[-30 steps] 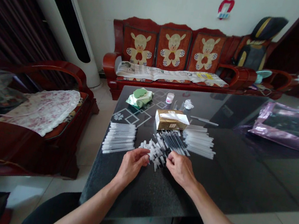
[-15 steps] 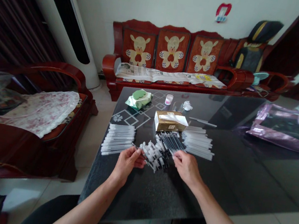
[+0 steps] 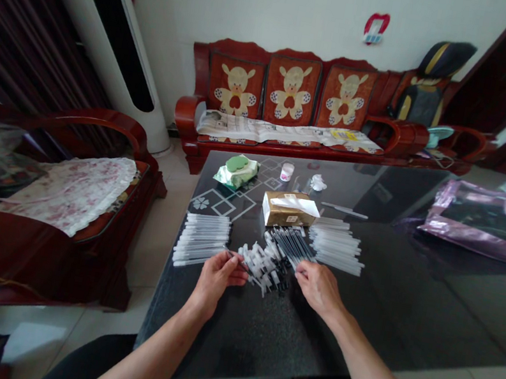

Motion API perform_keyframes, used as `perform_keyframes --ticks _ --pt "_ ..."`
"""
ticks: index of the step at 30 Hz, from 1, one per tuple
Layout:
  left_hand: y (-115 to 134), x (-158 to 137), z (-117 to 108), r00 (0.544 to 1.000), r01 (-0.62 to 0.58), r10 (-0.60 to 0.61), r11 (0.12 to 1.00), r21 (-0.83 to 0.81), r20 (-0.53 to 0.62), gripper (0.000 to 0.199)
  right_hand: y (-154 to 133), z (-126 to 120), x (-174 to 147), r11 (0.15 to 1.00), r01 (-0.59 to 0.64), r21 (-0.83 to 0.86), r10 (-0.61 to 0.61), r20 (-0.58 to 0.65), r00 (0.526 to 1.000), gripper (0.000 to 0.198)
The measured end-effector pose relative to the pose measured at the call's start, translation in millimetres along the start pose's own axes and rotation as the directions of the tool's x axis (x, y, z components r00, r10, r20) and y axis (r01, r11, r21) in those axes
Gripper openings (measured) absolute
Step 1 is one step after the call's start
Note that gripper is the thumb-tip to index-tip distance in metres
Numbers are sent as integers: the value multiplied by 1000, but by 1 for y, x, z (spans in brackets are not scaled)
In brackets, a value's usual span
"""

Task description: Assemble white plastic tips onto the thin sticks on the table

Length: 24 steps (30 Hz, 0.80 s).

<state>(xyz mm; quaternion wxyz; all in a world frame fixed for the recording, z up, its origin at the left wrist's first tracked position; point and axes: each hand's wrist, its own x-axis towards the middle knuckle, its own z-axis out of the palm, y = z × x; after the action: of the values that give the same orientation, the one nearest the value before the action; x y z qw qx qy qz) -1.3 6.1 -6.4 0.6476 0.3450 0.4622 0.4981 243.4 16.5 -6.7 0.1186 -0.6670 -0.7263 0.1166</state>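
My left hand [image 3: 215, 279] is closed around a thin white pen that points up and to the right, just in front of a neat row of white pens [image 3: 202, 239]. My right hand [image 3: 320, 287] rests on the dark glass table [image 3: 258, 333], with its fingertips pinched on the near end of a black refill in the fan of refills [image 3: 289, 245]. Between the hands lies a loose heap of small white caps [image 3: 262, 263]. A stack of white pen barrels [image 3: 336, 246] lies beyond my right hand.
Behind the piles stand a brown cardboard box [image 3: 289, 209], a green wipes pack [image 3: 237, 170], a small white cup [image 3: 287, 171] and crumpled paper [image 3: 317, 182]. A pink plastic bag [image 3: 490, 221] lies far right. A red wooden sofa [image 3: 291, 102] and armchair [image 3: 62, 196] border the table.
My hands were together at the cap heap. They have parted: the left drew back toward the row of white pens with a pen, and the right moved to the refills.
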Motion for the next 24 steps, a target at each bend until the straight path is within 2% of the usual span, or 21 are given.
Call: perform_keyframes --ticks 9,14,20,24 --pt "-1 -1 0 1000 4 -4 999 -39 16 35 -11 6 -12 995 92 48 -97 112 989 9" --pt "1 -2 2 1000 13 -13 1000 6 28 34 -11 10 -11 996 89 17 -90 108 990 6" --pt "3 -6 5 987 45 -55 996 71 152 36 -9 13 -9 994 76 74 -82 92 992 5" --pt "1 -6 5 986 48 -61 995 83 158 35 -7 14 -6 993 31 116 -39 65 997 5"
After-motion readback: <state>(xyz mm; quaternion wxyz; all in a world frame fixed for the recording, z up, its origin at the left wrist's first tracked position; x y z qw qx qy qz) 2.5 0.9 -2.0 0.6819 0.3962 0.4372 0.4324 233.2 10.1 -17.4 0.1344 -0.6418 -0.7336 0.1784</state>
